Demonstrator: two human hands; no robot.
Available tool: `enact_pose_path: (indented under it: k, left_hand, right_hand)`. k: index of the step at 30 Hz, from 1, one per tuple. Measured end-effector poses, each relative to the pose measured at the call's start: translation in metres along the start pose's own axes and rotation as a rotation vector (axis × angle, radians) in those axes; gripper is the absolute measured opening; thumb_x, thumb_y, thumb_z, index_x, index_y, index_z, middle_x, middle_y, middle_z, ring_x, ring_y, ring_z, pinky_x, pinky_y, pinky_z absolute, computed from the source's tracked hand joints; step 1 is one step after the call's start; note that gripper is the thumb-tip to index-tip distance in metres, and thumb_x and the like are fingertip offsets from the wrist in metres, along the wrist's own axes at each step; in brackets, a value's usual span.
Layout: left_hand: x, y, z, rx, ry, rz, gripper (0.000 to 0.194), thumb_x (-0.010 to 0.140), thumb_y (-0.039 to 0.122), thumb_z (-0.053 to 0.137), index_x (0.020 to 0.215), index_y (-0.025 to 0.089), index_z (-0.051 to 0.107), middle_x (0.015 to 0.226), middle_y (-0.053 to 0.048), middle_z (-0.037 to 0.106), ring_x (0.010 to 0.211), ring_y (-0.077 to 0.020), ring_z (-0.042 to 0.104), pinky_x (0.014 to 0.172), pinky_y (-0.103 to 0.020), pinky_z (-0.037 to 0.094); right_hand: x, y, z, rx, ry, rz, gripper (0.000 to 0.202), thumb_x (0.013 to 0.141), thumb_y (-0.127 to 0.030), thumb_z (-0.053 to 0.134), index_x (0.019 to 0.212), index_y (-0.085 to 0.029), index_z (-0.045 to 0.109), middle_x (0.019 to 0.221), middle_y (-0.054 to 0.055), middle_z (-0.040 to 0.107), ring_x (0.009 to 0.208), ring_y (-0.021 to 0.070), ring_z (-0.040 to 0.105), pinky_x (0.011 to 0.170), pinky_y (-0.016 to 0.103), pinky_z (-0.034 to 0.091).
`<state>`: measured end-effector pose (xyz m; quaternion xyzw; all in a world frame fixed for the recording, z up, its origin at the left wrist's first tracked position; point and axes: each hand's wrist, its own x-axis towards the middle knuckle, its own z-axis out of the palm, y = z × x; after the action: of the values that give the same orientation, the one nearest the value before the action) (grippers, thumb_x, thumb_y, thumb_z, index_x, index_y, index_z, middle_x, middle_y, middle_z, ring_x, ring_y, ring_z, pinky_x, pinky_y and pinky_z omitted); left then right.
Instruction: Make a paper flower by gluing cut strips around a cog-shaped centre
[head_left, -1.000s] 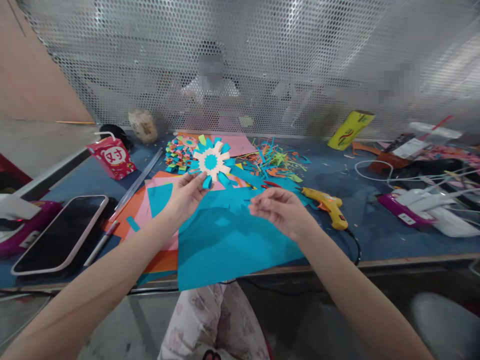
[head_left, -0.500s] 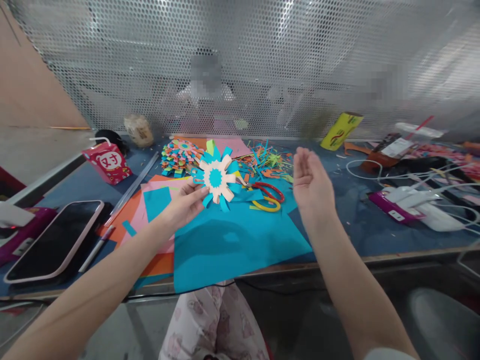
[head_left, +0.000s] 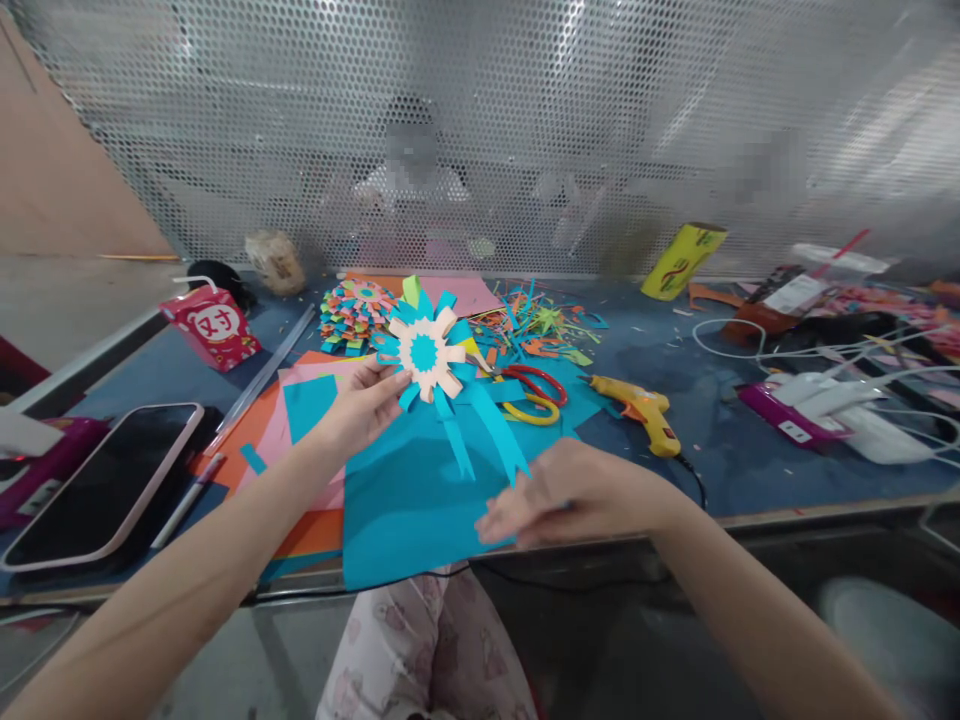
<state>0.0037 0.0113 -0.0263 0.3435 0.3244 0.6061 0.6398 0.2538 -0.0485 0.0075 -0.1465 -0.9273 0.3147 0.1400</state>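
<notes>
My left hand [head_left: 369,405] pinches the left edge of a paper flower [head_left: 448,355], holding it upright above the sheets. The flower has a blue centre, pale peach looped petals and blue petals behind, with a green one at the top. Two blue paper strips [head_left: 495,425] with notched ends hang beneath it. My right hand [head_left: 559,495] is low over the blue sheet [head_left: 412,520], close to the tip of the longer strip. Motion smears its fingers, so touching or apart cannot be told. Red-and-yellow scissors [head_left: 541,408] lie just behind the strips.
A yellow glue gun [head_left: 641,410] lies to the right, its cord running over the table edge. Finished paper flowers [head_left: 352,315] and paper scraps [head_left: 536,320] lie behind. A phone [head_left: 112,485] and red drink carton [head_left: 210,325] are at left; a purple power strip [head_left: 787,412] is at right.
My right hand has dropped from its raised place at the right, down and left toward the hanging strips. The glue gun now shows where that hand was. My left hand keeps the flower nearly still.
</notes>
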Motion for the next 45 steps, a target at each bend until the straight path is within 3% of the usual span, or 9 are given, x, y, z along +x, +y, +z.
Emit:
enact_pose_path:
  k: [6, 10, 14, 19, 23, 26, 30, 37, 45]
  left_hand:
    - [-0.001, -0.003, 0.003, 0.035, -0.069, 0.045, 0.027, 0.048, 0.018, 0.088, 0.067, 0.021, 0.069, 0.069, 0.001, 0.071, 0.066, -0.0135, 0.066, 0.067, -0.025, 0.054]
    - [-0.001, -0.003, 0.003, 0.046, -0.051, 0.061, 0.029, 0.043, 0.018, 0.09, 0.064, 0.021, 0.069, 0.068, 0.001, 0.071, 0.065, -0.012, 0.065, 0.067, -0.023, 0.053]
    - [0.002, -0.003, 0.001, 0.047, -0.099, 0.095, 0.03, 0.045, 0.022, 0.091, 0.067, 0.02, 0.07, 0.069, 0.002, 0.072, 0.065, -0.0095, 0.065, 0.066, -0.019, 0.053]
    - [0.005, -0.006, -0.003, 0.082, -0.139, 0.056, 0.033, 0.043, 0.023, 0.092, 0.066, 0.017, 0.069, 0.061, 0.003, 0.069, 0.06, -0.0073, 0.064, 0.061, -0.015, 0.05]
    - [0.003, -0.006, -0.003, 0.071, -0.127, 0.052, 0.034, 0.041, 0.025, 0.092, 0.063, 0.018, 0.068, 0.059, 0.004, 0.068, 0.059, -0.0072, 0.064, 0.06, -0.015, 0.05]
    - [0.002, -0.004, 0.0, 0.082, -0.106, 0.065, 0.034, 0.041, 0.025, 0.092, 0.064, 0.018, 0.068, 0.061, 0.004, 0.069, 0.06, -0.0062, 0.063, 0.061, -0.014, 0.05]
    - [0.003, -0.004, 0.001, 0.105, -0.115, 0.083, 0.034, 0.043, 0.025, 0.092, 0.067, 0.017, 0.068, 0.064, 0.004, 0.07, 0.061, -0.0062, 0.064, 0.062, -0.014, 0.051]
    - [0.004, -0.007, -0.002, 0.151, -0.165, 0.082, 0.036, 0.043, 0.028, 0.092, 0.064, 0.017, 0.065, 0.055, 0.005, 0.066, 0.055, -0.0064, 0.062, 0.057, -0.015, 0.051]
    - [0.002, -0.005, 0.0, 0.218, -0.144, 0.084, 0.038, 0.04, 0.032, 0.092, 0.062, 0.018, 0.064, 0.055, 0.006, 0.065, 0.054, -0.0065, 0.061, 0.055, -0.015, 0.05]
  right_hand:
    - [-0.008, -0.013, -0.006, -0.167, 0.866, 0.03, 0.046, 0.097, -0.04, 0.035, 0.142, -0.029, 0.04, 0.129, 0.006, 0.061, 0.123, 0.0241, 0.055, 0.094, 0.046, 0.053]
    - [0.004, 0.002, -0.011, -0.461, 0.592, 0.307, 0.037, 0.089, -0.026, 0.054, 0.125, -0.021, 0.06, 0.123, 0.009, 0.065, 0.115, 0.0267, 0.061, 0.096, 0.043, 0.052]
    - [0.005, 0.0, -0.005, 0.07, 0.133, 0.272, 0.017, 0.089, -0.025, 0.057, 0.096, -0.02, 0.072, 0.084, 0.002, 0.076, 0.079, 0.0155, 0.072, 0.074, 0.025, 0.058]
    - [0.002, -0.007, -0.005, 0.487, 0.545, -0.127, 0.026, 0.092, -0.028, 0.054, 0.115, -0.026, 0.066, 0.108, 0.004, 0.072, 0.085, 0.0154, 0.071, 0.066, 0.025, 0.059]
    - [0.005, 0.004, -0.011, 0.201, 0.889, 0.125, 0.036, 0.09, -0.03, 0.055, 0.126, -0.032, 0.058, 0.127, 0.005, 0.063, 0.091, 0.0171, 0.068, 0.069, 0.029, 0.058]
    - [0.004, 0.009, -0.01, 0.031, 0.677, 0.427, 0.033, 0.084, -0.033, 0.062, 0.115, -0.023, 0.066, 0.116, 0.008, 0.068, 0.09, 0.0198, 0.068, 0.077, 0.032, 0.057]
    - [-0.003, 0.004, -0.005, 0.422, 0.263, 0.318, 0.025, 0.084, -0.038, 0.063, 0.092, -0.017, 0.073, 0.091, 0.007, 0.074, 0.081, 0.0181, 0.069, 0.069, 0.028, 0.056]
    - [-0.006, 0.01, -0.011, 0.527, 0.736, 0.027, 0.033, 0.089, -0.036, 0.058, 0.121, -0.034, 0.061, 0.125, 0.005, 0.064, 0.096, 0.0183, 0.066, 0.074, 0.032, 0.056]
    - [-0.003, 0.01, -0.002, 0.096, 0.387, 0.358, 0.016, 0.083, -0.029, 0.06, 0.084, -0.017, 0.069, 0.077, 0.004, 0.069, 0.072, 0.0154, 0.063, 0.065, 0.027, 0.051]
